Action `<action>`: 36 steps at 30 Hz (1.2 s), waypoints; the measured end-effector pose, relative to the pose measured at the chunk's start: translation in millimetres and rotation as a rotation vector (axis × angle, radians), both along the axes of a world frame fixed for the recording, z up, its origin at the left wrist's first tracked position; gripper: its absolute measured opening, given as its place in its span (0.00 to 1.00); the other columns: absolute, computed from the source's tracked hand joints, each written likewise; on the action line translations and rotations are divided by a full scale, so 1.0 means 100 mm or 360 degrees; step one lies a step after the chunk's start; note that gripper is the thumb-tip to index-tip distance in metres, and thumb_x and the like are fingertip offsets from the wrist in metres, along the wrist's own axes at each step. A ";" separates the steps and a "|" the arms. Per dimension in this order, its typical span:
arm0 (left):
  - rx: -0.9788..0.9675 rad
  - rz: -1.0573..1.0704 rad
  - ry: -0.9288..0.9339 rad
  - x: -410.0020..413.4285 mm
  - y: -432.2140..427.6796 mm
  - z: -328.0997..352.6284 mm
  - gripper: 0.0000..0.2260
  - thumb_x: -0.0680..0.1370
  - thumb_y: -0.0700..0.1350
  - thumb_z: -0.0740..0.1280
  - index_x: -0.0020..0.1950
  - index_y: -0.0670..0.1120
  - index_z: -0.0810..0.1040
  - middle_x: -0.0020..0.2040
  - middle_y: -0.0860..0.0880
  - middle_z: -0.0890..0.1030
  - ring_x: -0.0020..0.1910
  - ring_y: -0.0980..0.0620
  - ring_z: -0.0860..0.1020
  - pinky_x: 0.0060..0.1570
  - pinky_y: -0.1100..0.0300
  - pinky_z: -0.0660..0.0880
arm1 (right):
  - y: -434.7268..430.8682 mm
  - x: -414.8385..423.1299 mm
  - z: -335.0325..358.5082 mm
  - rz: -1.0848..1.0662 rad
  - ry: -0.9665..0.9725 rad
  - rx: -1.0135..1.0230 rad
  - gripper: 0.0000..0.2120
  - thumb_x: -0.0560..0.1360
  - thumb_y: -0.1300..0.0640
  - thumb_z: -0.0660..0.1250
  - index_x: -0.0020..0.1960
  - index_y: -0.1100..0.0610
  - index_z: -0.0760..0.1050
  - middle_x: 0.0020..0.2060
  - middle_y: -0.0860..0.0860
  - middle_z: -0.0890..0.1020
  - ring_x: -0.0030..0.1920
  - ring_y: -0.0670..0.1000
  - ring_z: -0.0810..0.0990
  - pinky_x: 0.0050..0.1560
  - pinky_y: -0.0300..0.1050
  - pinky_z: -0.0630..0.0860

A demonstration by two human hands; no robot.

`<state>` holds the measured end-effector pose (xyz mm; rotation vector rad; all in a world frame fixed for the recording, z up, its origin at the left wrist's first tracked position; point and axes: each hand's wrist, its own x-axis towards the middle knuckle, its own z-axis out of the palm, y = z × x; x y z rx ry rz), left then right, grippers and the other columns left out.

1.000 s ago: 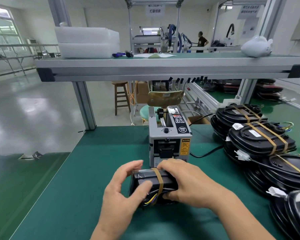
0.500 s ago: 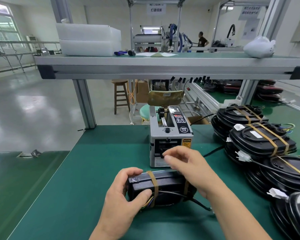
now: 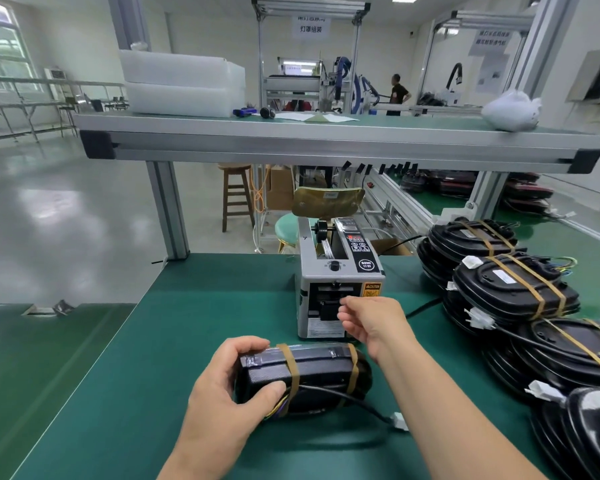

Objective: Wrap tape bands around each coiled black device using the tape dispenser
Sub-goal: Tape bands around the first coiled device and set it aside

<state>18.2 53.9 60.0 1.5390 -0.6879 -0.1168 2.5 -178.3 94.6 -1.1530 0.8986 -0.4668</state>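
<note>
mat edge [image 3: 113, 341] well left of device [image 3: 319, 372]

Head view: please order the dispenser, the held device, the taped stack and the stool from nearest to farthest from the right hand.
1. dispenser: straight ahead, at the fingertips of the right hand.
2. device: just below the wrist, gripped by the left hand.
3. taped stack: to the right, on the bench.
4. stool: far behind, on the floor beyond the bench.

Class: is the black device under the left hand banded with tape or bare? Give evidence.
Banded: two tan tape bands wrap the black device, one beside the left hand, one near the other end.
</note>
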 end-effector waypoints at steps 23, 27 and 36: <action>-0.0084 -0.0036 0.0115 -0.01 0.11 -0.07 0.20 0.61 0.49 0.76 0.51 0.60 0.80 0.51 0.51 0.83 0.50 0.52 0.82 0.54 0.63 0.76 | 0.13 0.17 -0.02 -0.0391 0.0080 0.0031 0.09 0.72 0.63 0.69 0.32 0.61 0.75 0.17 0.49 0.76 0.26 0.48 0.74 0.28 0.40 0.72; -0.0156 -0.0028 0.0170 -0.05 0.08 -0.09 0.19 0.63 0.40 0.75 0.52 0.54 0.81 0.51 0.50 0.84 0.49 0.52 0.82 0.52 0.66 0.76 | 0.10 -0.02 0.00 -0.0293 -0.0055 0.0101 0.08 0.73 0.63 0.71 0.35 0.61 0.76 0.20 0.49 0.78 0.26 0.46 0.75 0.23 0.35 0.72; -0.0358 0.0068 0.0291 -0.23 -0.25 -0.07 0.19 0.64 0.39 0.75 0.52 0.52 0.81 0.49 0.49 0.85 0.48 0.52 0.83 0.47 0.68 0.76 | 0.57 -0.40 0.31 0.0054 -0.0383 -0.0412 0.09 0.70 0.61 0.76 0.33 0.51 0.85 0.51 0.49 0.85 0.52 0.48 0.82 0.54 0.46 0.76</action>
